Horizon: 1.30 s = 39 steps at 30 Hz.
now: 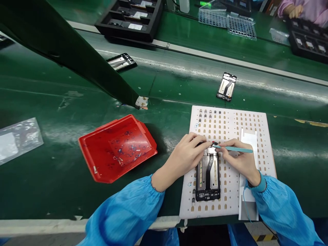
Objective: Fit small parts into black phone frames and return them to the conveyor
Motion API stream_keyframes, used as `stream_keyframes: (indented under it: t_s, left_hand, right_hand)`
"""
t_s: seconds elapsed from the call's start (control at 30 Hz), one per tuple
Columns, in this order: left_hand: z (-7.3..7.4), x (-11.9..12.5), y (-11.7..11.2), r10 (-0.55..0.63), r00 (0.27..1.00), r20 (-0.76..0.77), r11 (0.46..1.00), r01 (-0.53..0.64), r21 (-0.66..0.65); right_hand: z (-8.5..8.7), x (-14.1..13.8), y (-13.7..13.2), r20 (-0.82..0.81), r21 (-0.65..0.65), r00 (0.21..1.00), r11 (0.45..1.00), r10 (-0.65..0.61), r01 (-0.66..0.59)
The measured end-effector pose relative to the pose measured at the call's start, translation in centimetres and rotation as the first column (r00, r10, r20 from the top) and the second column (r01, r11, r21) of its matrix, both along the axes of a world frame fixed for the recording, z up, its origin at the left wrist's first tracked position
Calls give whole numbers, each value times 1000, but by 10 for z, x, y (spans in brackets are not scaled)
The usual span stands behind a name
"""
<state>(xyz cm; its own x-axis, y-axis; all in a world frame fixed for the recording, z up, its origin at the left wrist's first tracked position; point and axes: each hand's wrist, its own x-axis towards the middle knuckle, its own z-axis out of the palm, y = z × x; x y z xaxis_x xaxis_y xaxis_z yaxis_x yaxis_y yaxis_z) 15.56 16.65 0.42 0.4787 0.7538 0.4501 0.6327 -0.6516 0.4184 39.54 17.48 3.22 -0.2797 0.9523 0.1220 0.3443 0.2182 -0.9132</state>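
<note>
Head view, one moment: an opened phone frame [208,177] lies lengthwise on a white perforated tray [258,119], which rests on the green counter [51,102] just in front of the person, likely so the tray's grid keeps the frame flat and lifts it off the belt surface. Left hand [188,153] rests on the tray at the frame's upper left corner, fingers curled down onto that corner; grip closed on the frame edge, apparently to brace it against sliding. Right hand [239,160] holds a slim teal tool [233,149] pen-fashion, grip pinched around its shaft, tip meeting the frame's top edge beside a small dark part with a red spot; the part itself is too small to identify. A few small components sit in the tray's top-left holes [207,113]. A white card strip [249,171] lies along the tray's right side, partly under the right wrist. Red bin [115,150] sits tilted on the counter just left of the left forearm, holding scraps of film, near enough for easy discarding. Two further phone frames [227,86] [121,62] lie well apart on the belt beyond. Black compartment trays [130,17] stand at the far side; another person's hand [294,12] shows at top right. No brand, label or writing is legible anywhere
</note>
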Motion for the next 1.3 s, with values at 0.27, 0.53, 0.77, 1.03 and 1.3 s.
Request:
stream_keyframes:
  t_s: [0.27,0.53,0.77,1.03,1.3]
  left_hand:
    - [-1,0,0,-1,1000,2,1000,1,-6]
    - [-1,1,1,-2,1000,9,1000,2,-4]
    - [-1,0,0,3,1000,9,1000,-3,-15]
    - [-2,0,0,5,1000,26,1000,-5,-13]
    - [-1,-5,2,2,1000,16,1000,-2,-19]
  right_hand:
    - [2,-2,0,86,145,996,988,39,-51]
    - [3,-2,-1,130,185,990,980,55,-78]
    - [2,-3,-1,124,204,991,975,58,-83]
    - [-2,-5,-2,106,260,993,963,46,-72]
    - [-8,-9,0,70,264,997,964,20,-38]
